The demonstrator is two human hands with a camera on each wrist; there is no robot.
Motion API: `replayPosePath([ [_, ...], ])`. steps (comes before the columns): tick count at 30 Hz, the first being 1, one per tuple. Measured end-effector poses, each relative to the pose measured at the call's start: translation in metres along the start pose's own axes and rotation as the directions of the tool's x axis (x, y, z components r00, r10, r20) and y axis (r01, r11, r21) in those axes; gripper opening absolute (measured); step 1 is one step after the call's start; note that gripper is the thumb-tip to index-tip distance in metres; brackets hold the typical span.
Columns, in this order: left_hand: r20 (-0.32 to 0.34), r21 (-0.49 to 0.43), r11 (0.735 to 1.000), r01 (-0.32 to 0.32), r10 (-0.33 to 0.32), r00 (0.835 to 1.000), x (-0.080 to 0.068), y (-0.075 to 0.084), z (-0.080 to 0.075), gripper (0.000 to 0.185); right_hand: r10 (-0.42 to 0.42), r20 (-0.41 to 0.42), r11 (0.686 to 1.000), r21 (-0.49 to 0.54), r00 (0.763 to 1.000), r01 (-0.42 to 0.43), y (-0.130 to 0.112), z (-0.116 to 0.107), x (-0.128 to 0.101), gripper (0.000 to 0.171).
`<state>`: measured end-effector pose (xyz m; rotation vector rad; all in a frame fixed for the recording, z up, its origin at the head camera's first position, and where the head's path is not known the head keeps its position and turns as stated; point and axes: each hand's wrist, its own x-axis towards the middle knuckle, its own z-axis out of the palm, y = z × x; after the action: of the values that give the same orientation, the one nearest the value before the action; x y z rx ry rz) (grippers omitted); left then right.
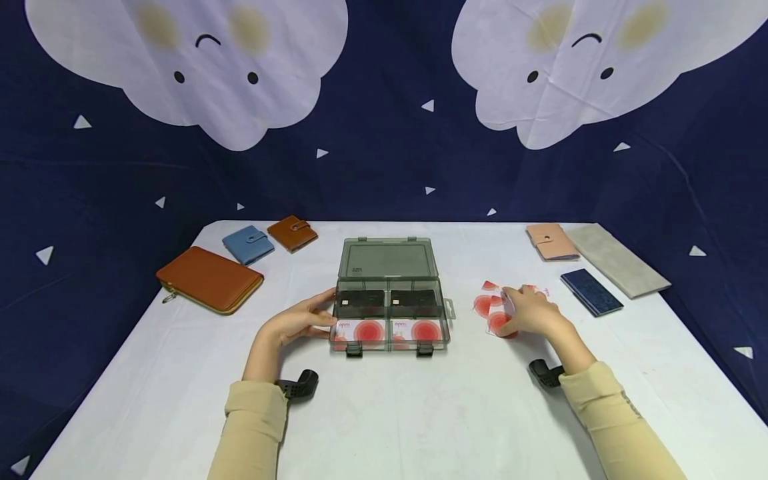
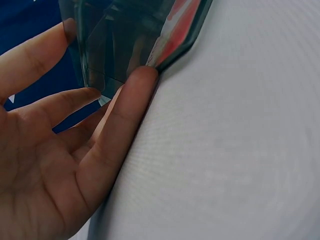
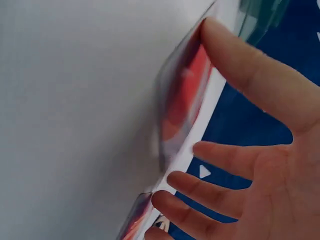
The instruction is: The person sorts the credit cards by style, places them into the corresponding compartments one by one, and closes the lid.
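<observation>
While your left hand (image 1: 298, 320) steadies the box (image 1: 389, 313) at its left side, fingers nearly straight, thumb and fingertips touching the wall, not gripping, your right hand (image 1: 528, 312) rests on the loose cards (image 1: 489, 308) just right of the box. Fingers there spread and only lightly bent, thumb on a card edge; no firm pinch visible. Progress, judging by layout: front 2 compartments already hold red cards, back 2 hold dark ones. Loose pile left to sort, approx. halfway.
</observation>
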<state>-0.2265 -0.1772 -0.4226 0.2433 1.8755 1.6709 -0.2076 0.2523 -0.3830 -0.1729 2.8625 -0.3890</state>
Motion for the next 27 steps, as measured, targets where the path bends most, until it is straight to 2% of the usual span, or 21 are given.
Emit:
replayPosePath([
  [3,-0.004,0.001,1.0,0.002,-0.002,1.0,0.0,0.0,0.0,0.08,0.04,0.023,0.999,-0.024,0.999,-0.039,0.002,-0.001,0.003,0.085],
  [9,-0.016,-0.011,1.0,0.011,-0.012,1.0,-0.002,0.002,0.001,0.081,0.058,0.009,0.998,0.006,0.998,-0.058,0.003,-0.002,0.009,0.079],
  [13,-0.019,-0.011,1.0,0.015,-0.015,1.0,-0.002,0.002,0.001,0.081,0.018,-0.033,0.999,0.049,0.999,-0.017,0.003,-0.001,0.013,0.076],
  [17,-0.016,-0.014,1.0,0.01,-0.01,1.0,-0.002,0.002,0.001,0.081,-0.067,-0.052,0.984,0.163,0.996,0.074,0.004,0.001,0.015,0.066],
  [21,-0.012,-0.017,1.0,0.007,-0.008,1.0,-0.002,0.002,0.0,0.081,-0.132,-0.062,0.934,0.325,0.989,0.145,0.005,0.002,0.017,0.059],
  [22,-0.012,-0.016,1.0,0.008,-0.008,1.0,-0.002,0.002,0.0,0.081,-0.142,-0.07,0.914,0.374,0.987,0.158,0.006,0.002,0.018,0.059],
  [24,-0.012,-0.014,1.0,0.008,-0.008,1.0,-0.002,0.002,0.0,0.081,-0.15,-0.073,0.852,0.496,0.986,0.167,0.005,0.001,0.02,0.06],
  [27,-0.015,-0.012,1.0,0.011,-0.011,1.0,-0.002,0.001,0.0,0.081,-0.141,-0.087,0.767,0.62,0.986,0.165,-0.001,-0.001,0.022,0.057],
])
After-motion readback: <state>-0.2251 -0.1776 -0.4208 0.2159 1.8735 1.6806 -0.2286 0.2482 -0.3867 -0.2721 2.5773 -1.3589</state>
